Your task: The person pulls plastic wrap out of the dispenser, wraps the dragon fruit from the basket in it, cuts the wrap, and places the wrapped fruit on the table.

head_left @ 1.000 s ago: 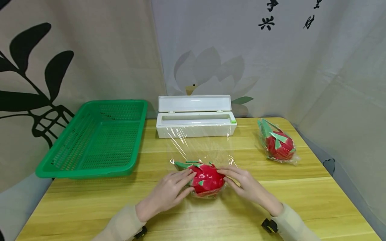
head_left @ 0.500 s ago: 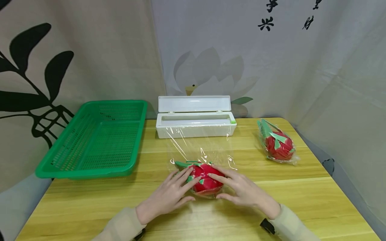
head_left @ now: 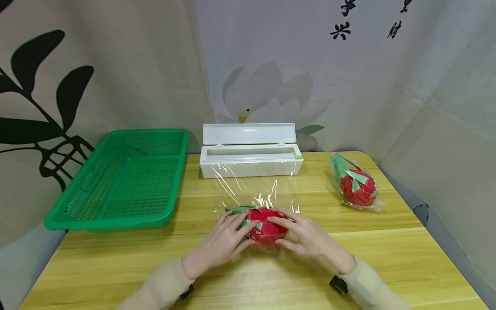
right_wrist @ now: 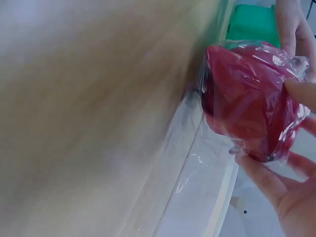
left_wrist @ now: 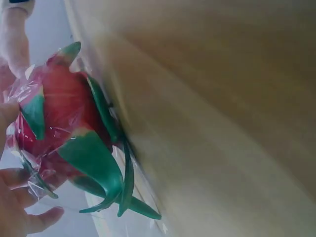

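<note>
A red dragon fruit (head_left: 267,228) with green scales lies near the middle of the table in clear cling film. In the head view my left hand (head_left: 217,245) holds its left side, fingers bent over the top and thumb low in front. On the opposite side my right hand (head_left: 310,237) grips it with fingers spread over the upper surface. Film wraps the dragon fruit (left_wrist: 69,106) tightly in the left wrist view. Glossy folds cover its end in the right wrist view. A sheet of cling film (head_left: 255,189) stretches from the fruit back to the white dispenser box (head_left: 252,168).
The dispenser's lid (head_left: 249,134) stands raised at the table's back edge. A green plastic basket (head_left: 116,224) sits at the left, partly past the table edge. Another wrapped dragon fruit (head_left: 358,187) lies at the back right. A printed curtain (head_left: 155,64) hangs behind.
The dragon fruit has rolled slightly away from me, toward the dispenser, and its scales have shifted. Both hands have moved over it, the right fingers going from its side onto its top.
</note>
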`<state>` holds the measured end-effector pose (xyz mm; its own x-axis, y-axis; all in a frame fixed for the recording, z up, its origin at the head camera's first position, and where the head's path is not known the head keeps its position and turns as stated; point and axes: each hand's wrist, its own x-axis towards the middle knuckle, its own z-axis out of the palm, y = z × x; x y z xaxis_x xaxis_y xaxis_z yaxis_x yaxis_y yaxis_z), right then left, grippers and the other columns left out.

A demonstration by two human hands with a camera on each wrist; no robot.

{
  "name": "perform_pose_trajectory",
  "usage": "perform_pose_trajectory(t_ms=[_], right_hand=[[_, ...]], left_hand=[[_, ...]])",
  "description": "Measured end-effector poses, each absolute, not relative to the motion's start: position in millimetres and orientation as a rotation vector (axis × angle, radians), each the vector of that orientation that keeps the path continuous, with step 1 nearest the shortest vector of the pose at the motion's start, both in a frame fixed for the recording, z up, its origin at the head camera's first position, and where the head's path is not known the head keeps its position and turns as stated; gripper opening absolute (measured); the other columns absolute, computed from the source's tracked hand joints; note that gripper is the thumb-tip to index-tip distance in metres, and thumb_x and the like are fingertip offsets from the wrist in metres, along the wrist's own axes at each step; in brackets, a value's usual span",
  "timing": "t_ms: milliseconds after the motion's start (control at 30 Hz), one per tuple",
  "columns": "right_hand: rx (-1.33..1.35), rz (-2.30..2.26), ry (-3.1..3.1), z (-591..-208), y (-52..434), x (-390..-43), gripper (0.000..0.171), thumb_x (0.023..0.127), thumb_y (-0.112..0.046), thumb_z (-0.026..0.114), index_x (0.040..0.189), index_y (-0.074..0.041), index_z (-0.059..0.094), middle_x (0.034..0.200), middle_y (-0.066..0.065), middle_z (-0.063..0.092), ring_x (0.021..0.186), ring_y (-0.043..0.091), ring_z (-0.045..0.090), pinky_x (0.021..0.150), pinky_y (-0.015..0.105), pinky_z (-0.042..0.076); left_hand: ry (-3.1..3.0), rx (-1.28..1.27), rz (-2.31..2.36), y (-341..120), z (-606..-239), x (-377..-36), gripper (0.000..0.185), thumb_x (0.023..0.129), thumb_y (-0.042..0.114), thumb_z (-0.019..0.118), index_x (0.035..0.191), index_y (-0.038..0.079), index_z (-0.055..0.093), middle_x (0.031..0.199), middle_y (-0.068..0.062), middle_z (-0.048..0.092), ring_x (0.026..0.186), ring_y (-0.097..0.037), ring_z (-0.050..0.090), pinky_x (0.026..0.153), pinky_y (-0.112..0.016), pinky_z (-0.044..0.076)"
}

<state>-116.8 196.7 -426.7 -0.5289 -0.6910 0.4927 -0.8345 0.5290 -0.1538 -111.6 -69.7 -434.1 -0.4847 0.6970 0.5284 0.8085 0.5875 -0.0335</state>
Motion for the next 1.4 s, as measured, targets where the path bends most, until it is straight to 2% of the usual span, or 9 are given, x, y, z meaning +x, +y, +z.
perform_pose_trajectory(t_ms=[167, 300, 533, 767, 900, 1100, 1200, 1300, 1400], right_hand=[[1.254, 0.729, -2.467, -426.7, 200.2, -126.1, 0.051, 0.085, -0.025, 0.07, 0.132, -0.012, 0.053, 0.133, 0.02, 0.054, 0.106, 0.029, 0.065, 0.082, 0.038, 0.058], [1.225, 0.85, -2.526, -428.6, 202.4, -133.1, 0.054, 0.085, -0.019, 0.07, 0.134, -0.011, 0.05, 0.135, 0.016, 0.053, 0.114, 0.028, 0.061, 0.088, 0.04, 0.055], [1.163, 1.144, -2.636, -431.8, 207.0, -146.3, 0.051, 0.089, -0.013, 0.064, 0.137, -0.008, 0.046, 0.133, 0.013, 0.055, 0.113, 0.027, 0.061, 0.09, 0.037, 0.055], [1.064, 1.389, -2.768, -435.7, 213.8, -157.4, 0.05, 0.096, -0.015, 0.054, 0.142, -0.004, 0.038, 0.137, 0.022, 0.051, 0.116, 0.036, 0.059, 0.095, 0.043, 0.051], [1.033, 1.446, -2.805, -436.7, 216.4, -161.7, 0.049, 0.098, -0.018, 0.051, 0.143, -0.007, 0.036, 0.139, 0.021, 0.05, 0.117, 0.037, 0.057, 0.095, 0.043, 0.051], [1.026, 1.513, -2.776, -439.1, 216.7, -166.0, 0.048, 0.098, -0.015, 0.048, 0.143, -0.007, 0.036, 0.139, 0.022, 0.05, 0.117, 0.039, 0.057, 0.095, 0.041, 0.05], [1.001, 1.552, -2.777, -439.3, 216.4, -167.1, 0.048, 0.099, -0.015, 0.046, 0.144, -0.004, 0.034, 0.142, 0.023, 0.046, 0.12, 0.04, 0.055, 0.098, 0.041, 0.048], [0.973, 1.586, -2.787, -439.6, 216.7, -168.8, 0.048, 0.1, -0.015, 0.044, 0.145, -0.003, 0.032, 0.144, 0.024, 0.042, 0.124, 0.041, 0.052, 0.101, 0.04, 0.046], [0.95, 1.629, -2.786, -439.6, 216.9, -171.0, 0.049, 0.1, -0.016, 0.043, 0.146, -0.002, 0.031, 0.146, 0.024, 0.04, 0.125, 0.042, 0.05, 0.101, 0.036, 0.045]], left_hand=[[-2.385, -1.178, -0.421, -64.8, -430.0, -121.9, 0.046, 0.089, 0.037, 0.064, 0.128, 0.012, 0.057, 0.128, -0.016, 0.061, 0.115, -0.031, 0.061, 0.097, -0.056, 0.046], [-2.409, -1.167, -0.5, -61.9, -429.6, -130.4, 0.045, 0.091, 0.033, 0.061, 0.13, 0.01, 0.056, 0.125, -0.014, 0.063, 0.114, -0.029, 0.062, 0.098, -0.054, 0.047], [-2.4, -1.123, -0.707, -58.4, -432.6, -145.1, 0.033, 0.095, 0.015, 0.056, 0.126, 0.002, 0.054, 0.121, -0.012, 0.066, 0.11, -0.025, 0.065, 0.099, -0.046, 0.048], [-2.448, -1.062, -0.773, -52.9, -432.2, -155.2, 0.016, 0.096, 0.013, 0.053, 0.11, 0.005, 0.056, 0.095, -0.006, 0.071, 0.088, -0.018, 0.068, 0.093, -0.039, 0.053], [-2.458, -1.038, -0.791, -50.5, -431.5, -157.8, 0.014, 0.096, 0.013, 0.054, 0.107, 0.005, 0.056, 0.093, -0.005, 0.071, 0.082, -0.016, 0.068, 0.088, -0.038, 0.055], [-2.436, -1.021, -0.793, -48.6, -433.6, -159.9, 0.018, 0.095, 0.011, 0.056, 0.11, 0.002, 0.058, 0.105, -0.01, 0.07, 0.087, -0.02, 0.068, 0.085, -0.035, 0.055], [-2.431, -1.007, -0.81, -48.3, -435.3, -160.9, 0.02, 0.095, 0.011, 0.056, 0.112, 0.0, 0.058, 0.123, -0.016, 0.06, 0.089, -0.019, 0.067, 0.079, -0.027, 0.056], [-2.465, -0.989, -0.847, -48.5, -435.7, -162.1, 0.025, 0.097, 0.015, 0.053, 0.117, 0.0, 0.057, 0.127, -0.016, 0.049, 0.08, -0.013, 0.061, 0.069, -0.02, 0.052], [-2.529, -0.975, -0.844, -48.4, -434.9, -163.3, 0.035, 0.099, 0.021, 0.049, 0.127, 0.002, 0.054, 0.124, -0.014, 0.052, 0.088, -0.017, 0.062, 0.077, -0.028, 0.054]])
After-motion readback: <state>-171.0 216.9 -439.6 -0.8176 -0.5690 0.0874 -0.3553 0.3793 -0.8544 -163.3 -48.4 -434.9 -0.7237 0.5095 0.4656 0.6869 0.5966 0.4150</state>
